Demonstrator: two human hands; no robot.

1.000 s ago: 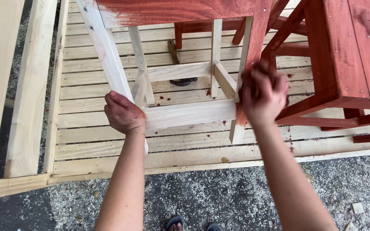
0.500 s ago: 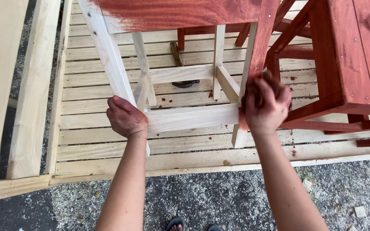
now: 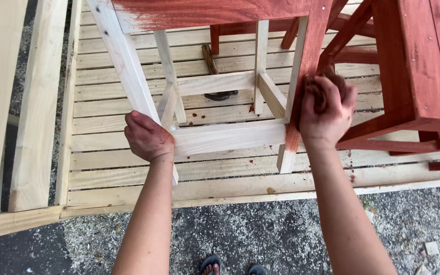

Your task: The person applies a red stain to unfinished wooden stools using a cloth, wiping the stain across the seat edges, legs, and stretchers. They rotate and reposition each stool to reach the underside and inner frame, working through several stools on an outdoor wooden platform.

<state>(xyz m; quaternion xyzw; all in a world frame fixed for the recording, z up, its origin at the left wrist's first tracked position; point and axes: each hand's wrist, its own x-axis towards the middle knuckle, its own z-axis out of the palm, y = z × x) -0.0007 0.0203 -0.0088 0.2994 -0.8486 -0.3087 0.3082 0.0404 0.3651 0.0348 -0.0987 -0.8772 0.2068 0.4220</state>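
A wooden stool (image 3: 220, 135) of pale raw wood stands on a slatted wooden platform (image 3: 128, 173). Its seat (image 3: 210, 10) and right front leg (image 3: 309, 56) are stained red-brown. My left hand (image 3: 147, 136) grips the left front leg where the lower rail meets it. My right hand (image 3: 327, 109) is closed on a stain-soaked brown rag (image 3: 327, 84) pressed against the right front leg, whose lower end is still pale.
A fully red-stained wooden piece (image 3: 418, 66) stands close on the right. A tool with a wooden handle (image 3: 212, 63) lies on the slats under the stool. Long pale boards (image 3: 31, 102) lie at the left. Gravel ground (image 3: 260, 234) and my sandalled feet (image 3: 230, 266) are below.
My right hand with the rag has slid down the right front leg, spreading stain lower. My left hand has kept its hold on the left leg.
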